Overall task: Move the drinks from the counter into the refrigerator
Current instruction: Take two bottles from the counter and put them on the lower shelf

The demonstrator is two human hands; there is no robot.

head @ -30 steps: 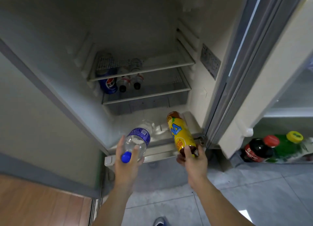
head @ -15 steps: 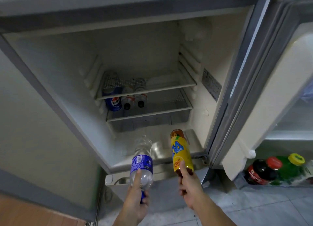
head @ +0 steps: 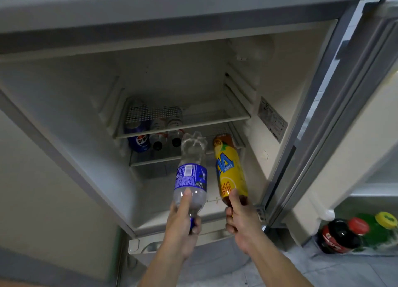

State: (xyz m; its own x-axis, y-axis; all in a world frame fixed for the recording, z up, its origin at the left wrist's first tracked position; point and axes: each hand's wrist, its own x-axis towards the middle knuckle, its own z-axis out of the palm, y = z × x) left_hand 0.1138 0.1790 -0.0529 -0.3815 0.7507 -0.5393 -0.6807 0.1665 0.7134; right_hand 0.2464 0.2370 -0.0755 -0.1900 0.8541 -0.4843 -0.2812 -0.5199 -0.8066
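My left hand (head: 182,224) grips the neck end of a clear water bottle (head: 190,174) with a blue label and blue cap, its base pointing into the open refrigerator (head: 75,118). My right hand (head: 240,219) holds the neck end of a yellow-labelled tea bottle (head: 229,168), base first, beside the water bottle. Both bottles hover in front of the lower wire shelf (head: 150,160). On that shelf at the left lie a blue cola bottle (head: 140,142) and two small dark-capped bottles (head: 167,139).
An upper shelf (head: 193,123) sits just above the stored bottles. The fridge door (head: 349,118) stands open at the right; its bottom rack holds a red-capped cola bottle (head: 340,236) and a green, yellow-capped bottle (head: 379,228). Grey floor tiles lie below.
Both hands have pushed the two bottles up and further into the fridge, from its front lip toward the lower shelf. The camera has tilted upward.
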